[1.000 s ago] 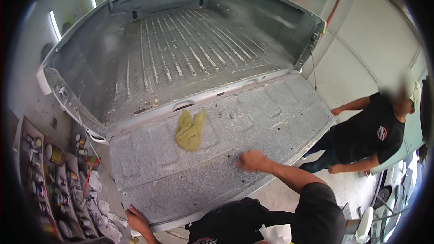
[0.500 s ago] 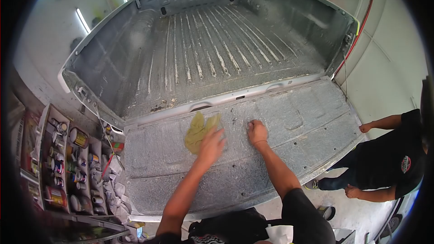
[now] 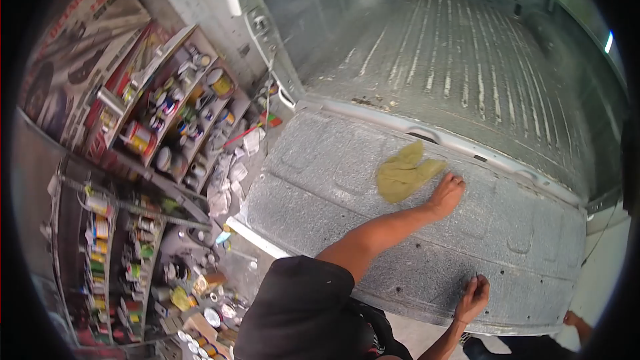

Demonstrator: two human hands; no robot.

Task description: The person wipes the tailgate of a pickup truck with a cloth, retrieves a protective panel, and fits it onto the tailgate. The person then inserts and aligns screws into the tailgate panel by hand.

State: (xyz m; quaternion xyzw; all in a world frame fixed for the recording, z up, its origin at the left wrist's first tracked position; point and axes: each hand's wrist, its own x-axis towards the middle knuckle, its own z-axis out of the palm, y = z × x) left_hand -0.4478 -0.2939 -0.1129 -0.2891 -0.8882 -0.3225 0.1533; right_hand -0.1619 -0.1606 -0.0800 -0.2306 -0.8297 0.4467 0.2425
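Note:
A grey, rough-textured tailgate (image 3: 320, 173) lies folded down behind the truck bed. On its upper half rests a crumpled yellow-green cloth (image 3: 403, 175). My left hand (image 3: 447, 195) is closed just right of the cloth, fingers curled down towards the surface; anything between them is hidden. Closer to the tailgate's outer edge is my right hand (image 3: 473, 299), with thumb and fingers drawn together near the surface. What it pinches, if anything, is too small to name.
The ribbed truck bed (image 3: 433, 60) extends beyond the tailgate. Shelves of paint cans (image 3: 180, 120) stand at the left, with more cans and rags (image 3: 223, 187) below. Another person's hand (image 3: 577, 323) is near the tailgate's lower right corner.
The view has swung left towards the shelves. My left hand has gone from over the cloth to its right side. My right hand has moved down towards the outer edge.

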